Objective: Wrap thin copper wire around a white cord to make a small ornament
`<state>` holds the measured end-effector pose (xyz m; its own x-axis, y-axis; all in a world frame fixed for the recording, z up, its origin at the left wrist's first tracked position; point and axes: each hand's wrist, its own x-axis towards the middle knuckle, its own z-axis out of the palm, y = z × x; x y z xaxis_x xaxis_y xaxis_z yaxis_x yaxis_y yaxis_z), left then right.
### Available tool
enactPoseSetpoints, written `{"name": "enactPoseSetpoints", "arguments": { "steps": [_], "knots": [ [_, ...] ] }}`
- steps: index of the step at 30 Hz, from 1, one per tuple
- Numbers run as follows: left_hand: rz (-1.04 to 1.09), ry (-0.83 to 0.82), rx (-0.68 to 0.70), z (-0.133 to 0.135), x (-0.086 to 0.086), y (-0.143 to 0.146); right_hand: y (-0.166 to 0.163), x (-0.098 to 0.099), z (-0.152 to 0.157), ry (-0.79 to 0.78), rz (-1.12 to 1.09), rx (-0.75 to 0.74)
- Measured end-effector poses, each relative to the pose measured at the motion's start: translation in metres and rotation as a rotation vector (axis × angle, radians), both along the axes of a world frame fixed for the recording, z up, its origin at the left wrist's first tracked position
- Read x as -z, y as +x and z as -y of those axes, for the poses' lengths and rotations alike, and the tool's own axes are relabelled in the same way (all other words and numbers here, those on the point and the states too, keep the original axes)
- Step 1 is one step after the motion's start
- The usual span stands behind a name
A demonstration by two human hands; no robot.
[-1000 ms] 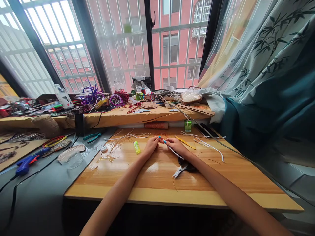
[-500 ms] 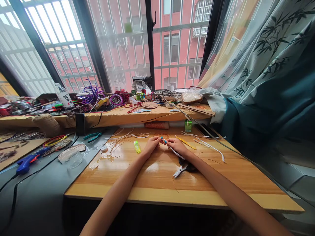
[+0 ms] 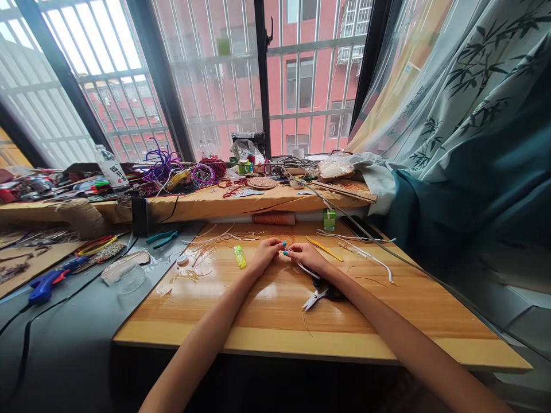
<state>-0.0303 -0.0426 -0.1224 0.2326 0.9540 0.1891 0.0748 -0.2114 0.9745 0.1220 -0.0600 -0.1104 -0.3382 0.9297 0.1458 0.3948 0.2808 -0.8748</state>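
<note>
Over the middle of the wooden board, my left hand [image 3: 267,253] and my right hand [image 3: 307,257] meet at their fingertips, both closed in a pinch. Between them is the end of a white cord [image 3: 308,269], which trails out under my right palm towards the wrist. What exactly the fingertips cover is too small to make out. Black-handled scissors [image 3: 316,298] lie below my right wrist with blades parted. A yellow-green lighter [image 3: 240,257] rests left of my left hand, and a yellow pointed tool [image 3: 325,249] beyond my right hand.
Loose white cords [image 3: 379,258] and orange thread scraps [image 3: 206,248] lie on the wooden board [image 3: 258,338]. To the left are a blue glue gun [image 3: 55,281] and teal pliers [image 3: 162,239]. A cluttered shelf [image 3: 202,203] runs behind, with a spool of orange thread [image 3: 273,219] below.
My right fingertips have shifted slightly left, closer against my left fingers, and less of the cord shows between them. The other things lie as before.
</note>
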Motion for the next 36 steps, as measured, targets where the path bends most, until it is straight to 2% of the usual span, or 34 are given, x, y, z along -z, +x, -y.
{"name": "enactPoseSetpoints", "arguments": {
  "steps": [8, 14, 21, 27, 32, 36],
  "knots": [
    [0.014, 0.069, -0.199, 0.002, -0.004, -0.001, -0.002, -0.01, 0.008, -0.001, 0.064, -0.093],
    [0.088, 0.093, -0.304, 0.001, -0.008, -0.004, -0.002, -0.013, 0.009, -0.123, -0.005, -0.102],
    [0.119, 0.082, -0.344, -0.001, -0.007, -0.005, 0.001, -0.009, 0.005, -0.106, 0.006, -0.166],
    [0.11, 0.046, -0.392, -0.006, -0.001, -0.008, -0.007, -0.012, 0.01, -0.069, 0.041, -0.126],
    [0.115, 0.014, -0.401, -0.012, 0.002, -0.01, -0.016, -0.016, 0.014, 0.02, 0.108, -0.119],
    [0.149, 0.026, -0.386, -0.011, -0.001, -0.011, -0.008, -0.015, 0.014, 0.027, 0.034, -0.071]
  ]
}}
